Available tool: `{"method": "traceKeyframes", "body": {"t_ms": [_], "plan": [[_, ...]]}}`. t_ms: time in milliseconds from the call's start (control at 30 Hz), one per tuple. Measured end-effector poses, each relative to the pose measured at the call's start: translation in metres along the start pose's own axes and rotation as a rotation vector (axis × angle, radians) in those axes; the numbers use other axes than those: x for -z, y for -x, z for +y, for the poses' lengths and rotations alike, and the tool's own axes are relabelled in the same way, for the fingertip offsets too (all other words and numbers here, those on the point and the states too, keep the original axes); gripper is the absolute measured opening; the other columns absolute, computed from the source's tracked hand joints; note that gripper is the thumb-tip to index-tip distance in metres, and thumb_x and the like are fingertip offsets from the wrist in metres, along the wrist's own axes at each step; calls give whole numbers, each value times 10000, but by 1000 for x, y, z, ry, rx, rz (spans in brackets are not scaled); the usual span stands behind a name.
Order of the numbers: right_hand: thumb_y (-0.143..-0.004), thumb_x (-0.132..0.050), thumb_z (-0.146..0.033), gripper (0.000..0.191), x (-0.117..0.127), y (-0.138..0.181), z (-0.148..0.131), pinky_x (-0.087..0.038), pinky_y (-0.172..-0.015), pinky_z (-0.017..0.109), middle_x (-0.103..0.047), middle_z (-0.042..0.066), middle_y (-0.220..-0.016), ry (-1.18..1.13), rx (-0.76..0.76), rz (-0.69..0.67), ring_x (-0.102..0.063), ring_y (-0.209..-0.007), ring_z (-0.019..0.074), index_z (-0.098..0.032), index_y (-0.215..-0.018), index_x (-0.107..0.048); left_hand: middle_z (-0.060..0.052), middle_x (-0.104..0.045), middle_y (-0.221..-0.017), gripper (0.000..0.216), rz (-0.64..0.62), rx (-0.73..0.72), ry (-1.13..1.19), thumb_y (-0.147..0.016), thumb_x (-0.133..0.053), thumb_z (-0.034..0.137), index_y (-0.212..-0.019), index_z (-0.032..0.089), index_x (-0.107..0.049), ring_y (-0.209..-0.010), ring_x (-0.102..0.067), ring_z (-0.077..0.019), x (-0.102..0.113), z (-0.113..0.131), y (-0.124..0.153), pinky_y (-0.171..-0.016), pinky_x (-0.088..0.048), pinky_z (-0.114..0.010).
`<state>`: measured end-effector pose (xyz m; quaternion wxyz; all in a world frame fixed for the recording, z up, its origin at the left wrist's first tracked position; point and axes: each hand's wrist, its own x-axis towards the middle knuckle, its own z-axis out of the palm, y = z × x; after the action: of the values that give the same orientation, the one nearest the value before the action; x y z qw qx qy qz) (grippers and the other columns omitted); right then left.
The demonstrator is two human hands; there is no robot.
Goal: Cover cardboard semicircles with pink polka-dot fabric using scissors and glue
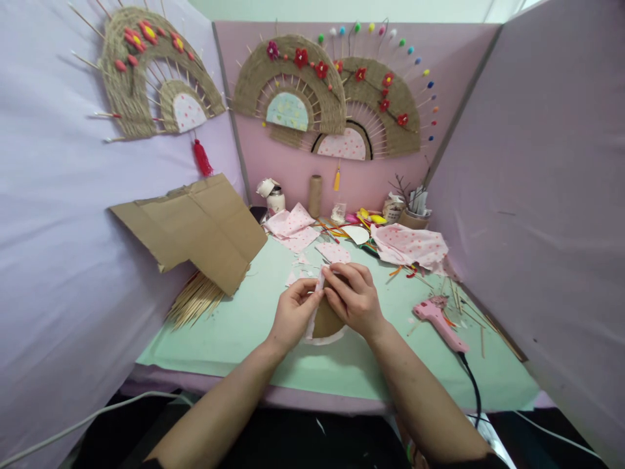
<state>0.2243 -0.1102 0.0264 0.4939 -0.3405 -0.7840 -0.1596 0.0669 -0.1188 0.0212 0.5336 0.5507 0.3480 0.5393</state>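
Between my hands is a half-round piece of brown cardboard with pale pink fabric folded over its edge. My left hand pinches the straight, fabric-covered edge between thumb and fingers. My right hand grips the same piece from the other side, its fingertips pressed on the fold near the top corner. Both hands meet close together there and hide part of the cardboard. Just beyond them lie a flat piece of dotted pink fabric and small fabric scraps.
A pink glue gun with a black cord lies at right. Cardboard leans over thin wooden sticks at left. Crumpled dotted fabric, a cardboard tube and jars stand or lie at the back. Decorated fans hang on the walls.
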Motion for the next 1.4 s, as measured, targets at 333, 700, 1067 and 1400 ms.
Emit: {"method": "traceKeyframes", "body": {"t_ms": [333,700,1067,1400], "plan": [[-839,-603,-175,343,-7,-1,-6,-521,-839,400,-646,75,-1034,11,57,-34,-549,-983,223,-265,-1169,-624,-10,-621,-749,317,-19,174,295,-780,-601,481,-815,167,-608,-716,-561,-136,-6,3,-14,-664,-429,-241],[-758,-657,-170,463,-7,5,-2,-520,-825,427,-592,84,-1069,-169,-43,209,-579,-992,235,-278,-1191,-536,27,-469,-600,336,121,-98,-174,-852,-515,474,-692,185,-578,-592,-413,-120,-1,-2,-8,-582,-346,-237],[-830,-567,-109,293,-6,2,0,-514,-722,335,-612,57,-913,-486,-193,66,-597,-852,178,-267,-1061,-651,27,-457,-645,326,120,-218,-328,-911,-417,427,-719,181,-508,-613,-409,-117,3,-9,-3,-591,-330,-228],[-796,-614,-98,386,1,2,3,-499,-709,363,-642,75,-904,-243,48,-10,-559,-844,199,-259,-1146,-633,51,-376,-588,357,122,-109,-276,-913,-421,428,-651,186,-402,-565,-371,-94,0,-2,-1,-537,-312,-211]]}}
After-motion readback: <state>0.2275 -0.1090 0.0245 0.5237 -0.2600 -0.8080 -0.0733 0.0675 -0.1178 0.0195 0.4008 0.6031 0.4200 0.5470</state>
